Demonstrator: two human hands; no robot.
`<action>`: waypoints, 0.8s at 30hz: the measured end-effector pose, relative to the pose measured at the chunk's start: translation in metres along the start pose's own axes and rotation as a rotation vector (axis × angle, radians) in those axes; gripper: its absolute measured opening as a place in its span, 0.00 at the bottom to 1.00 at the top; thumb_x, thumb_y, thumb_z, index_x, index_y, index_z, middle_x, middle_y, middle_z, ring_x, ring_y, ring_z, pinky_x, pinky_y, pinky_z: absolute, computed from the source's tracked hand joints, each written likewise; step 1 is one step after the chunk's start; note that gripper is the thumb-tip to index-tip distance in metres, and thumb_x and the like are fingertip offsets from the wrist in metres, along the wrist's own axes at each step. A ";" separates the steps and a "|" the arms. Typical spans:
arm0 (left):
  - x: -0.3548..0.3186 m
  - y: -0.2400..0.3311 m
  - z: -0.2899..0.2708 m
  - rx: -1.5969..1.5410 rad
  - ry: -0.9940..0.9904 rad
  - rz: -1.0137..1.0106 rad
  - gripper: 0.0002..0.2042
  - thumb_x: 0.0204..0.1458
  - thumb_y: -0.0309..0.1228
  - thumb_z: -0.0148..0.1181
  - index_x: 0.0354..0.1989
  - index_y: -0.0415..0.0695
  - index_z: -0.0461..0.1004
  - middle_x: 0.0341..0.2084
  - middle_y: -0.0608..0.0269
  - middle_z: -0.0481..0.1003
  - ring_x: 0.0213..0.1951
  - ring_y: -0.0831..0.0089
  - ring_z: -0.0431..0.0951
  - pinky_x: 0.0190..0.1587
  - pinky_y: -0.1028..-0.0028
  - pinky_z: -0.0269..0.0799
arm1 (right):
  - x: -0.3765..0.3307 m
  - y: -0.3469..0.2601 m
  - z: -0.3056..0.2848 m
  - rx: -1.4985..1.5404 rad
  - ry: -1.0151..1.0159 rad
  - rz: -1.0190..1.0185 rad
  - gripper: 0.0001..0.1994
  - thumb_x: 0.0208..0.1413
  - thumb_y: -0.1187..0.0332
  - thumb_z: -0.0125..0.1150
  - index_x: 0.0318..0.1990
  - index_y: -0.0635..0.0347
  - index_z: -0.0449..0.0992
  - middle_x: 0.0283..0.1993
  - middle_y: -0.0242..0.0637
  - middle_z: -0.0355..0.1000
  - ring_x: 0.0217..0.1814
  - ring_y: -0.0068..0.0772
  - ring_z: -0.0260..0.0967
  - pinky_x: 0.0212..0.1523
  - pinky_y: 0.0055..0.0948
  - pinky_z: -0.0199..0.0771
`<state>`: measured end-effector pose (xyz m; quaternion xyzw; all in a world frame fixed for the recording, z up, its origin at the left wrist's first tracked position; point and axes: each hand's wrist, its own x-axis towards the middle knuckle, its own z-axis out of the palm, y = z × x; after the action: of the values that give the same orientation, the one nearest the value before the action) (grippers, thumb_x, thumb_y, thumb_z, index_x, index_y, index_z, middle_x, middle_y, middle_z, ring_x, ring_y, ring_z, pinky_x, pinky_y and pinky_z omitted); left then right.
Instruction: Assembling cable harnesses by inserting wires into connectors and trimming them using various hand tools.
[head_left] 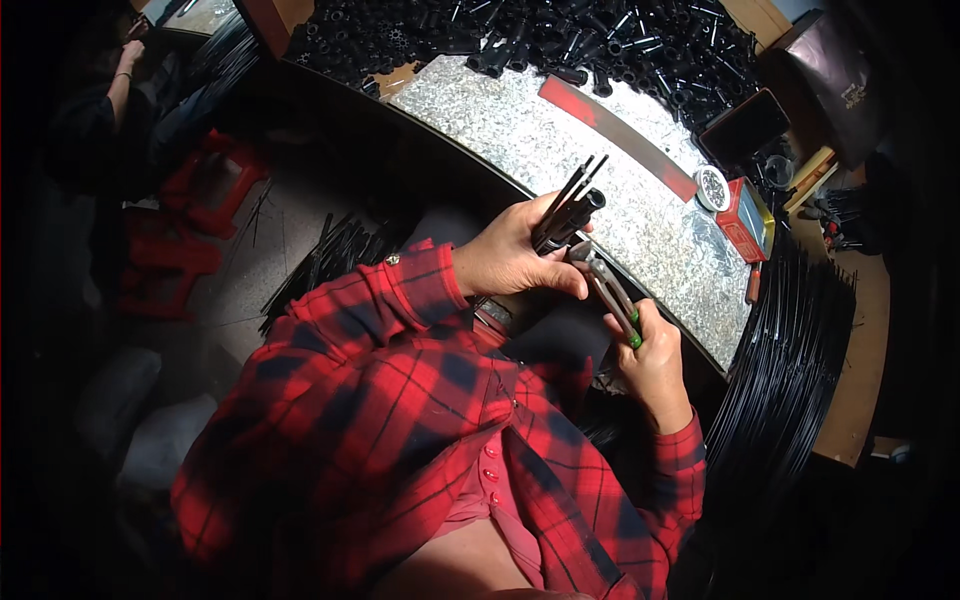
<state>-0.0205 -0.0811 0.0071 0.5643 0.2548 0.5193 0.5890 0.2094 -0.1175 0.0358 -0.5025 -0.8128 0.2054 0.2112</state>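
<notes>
Tubes (562, 226) in the left hand (510, 256), pliers (612, 291) in the right

I can see the black tubes bunched at a slant by the near edge of the bright table (640, 232). The left hand is wrapped round them, its thumb stretched toward the pliers. A few thin ends stick up beside a thicker, open-mouthed one. The right hand (650, 357) is clenched on the green-tipped handles; the pliers' head sits right by the left thumb, and I can't tell from here whether it bites on anything.

Across the table spreads a heap (520, 38) of black parts, with a flat red-and-grey strip (622, 137) lying in front of it. Over to the right are a phone (746, 128), a round white dish (712, 188), a red box (740, 225) and a sheaf (790, 345) of long black rods. On the left stand red stools (195, 272), and beyond them another person's forearm (119, 93) shows.
</notes>
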 end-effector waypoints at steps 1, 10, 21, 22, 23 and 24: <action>0.001 -0.002 -0.001 -0.006 0.017 0.031 0.27 0.32 0.32 0.74 0.40 0.40 0.66 0.22 0.73 0.66 0.24 0.87 0.64 0.29 0.84 0.64 | 0.002 0.000 -0.004 -0.046 0.012 0.031 0.10 0.47 0.74 0.59 0.25 0.65 0.62 0.17 0.48 0.61 0.18 0.46 0.59 0.19 0.33 0.59; -0.001 -0.001 -0.005 0.065 0.031 -0.089 0.29 0.32 0.31 0.74 0.43 0.40 0.63 0.14 0.79 0.60 0.18 0.91 0.57 0.23 0.87 0.53 | 0.066 0.053 -0.052 -0.333 0.345 0.184 0.04 0.49 0.72 0.54 0.31 0.62 0.69 0.24 0.52 0.69 0.27 0.55 0.68 0.26 0.42 0.65; -0.009 0.010 -0.002 0.041 0.019 -0.099 0.31 0.29 0.27 0.74 0.43 0.40 0.62 0.12 0.79 0.57 0.17 0.90 0.57 0.22 0.87 0.52 | 0.163 0.121 -0.071 -0.736 0.142 0.322 0.09 0.44 0.72 0.50 0.32 0.64 0.74 0.32 0.54 0.72 0.37 0.55 0.70 0.39 0.44 0.69; -0.009 0.009 -0.003 0.044 0.018 -0.096 0.31 0.29 0.27 0.74 0.43 0.40 0.62 0.12 0.79 0.57 0.17 0.90 0.57 0.22 0.87 0.52 | 0.167 0.119 -0.069 -0.753 0.096 0.337 0.10 0.43 0.72 0.50 0.32 0.65 0.74 0.33 0.55 0.72 0.38 0.54 0.70 0.39 0.44 0.70; -0.009 0.007 -0.004 0.065 0.025 -0.083 0.30 0.29 0.27 0.75 0.41 0.40 0.63 0.13 0.79 0.58 0.17 0.90 0.57 0.22 0.87 0.52 | 0.171 0.119 -0.068 -0.771 0.051 0.354 0.10 0.42 0.72 0.49 0.31 0.66 0.75 0.34 0.55 0.72 0.39 0.54 0.70 0.40 0.43 0.70; -0.010 0.006 -0.005 0.085 0.032 -0.070 0.28 0.29 0.28 0.75 0.39 0.40 0.64 0.13 0.79 0.58 0.17 0.91 0.57 0.22 0.87 0.52 | 0.174 0.119 -0.067 -0.771 0.055 0.355 0.10 0.42 0.72 0.49 0.31 0.66 0.75 0.34 0.55 0.72 0.39 0.54 0.70 0.40 0.43 0.70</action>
<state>-0.0301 -0.0885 0.0083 0.5710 0.3056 0.4960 0.5784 0.2624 0.0962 0.0499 -0.6820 -0.7252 -0.0940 -0.0093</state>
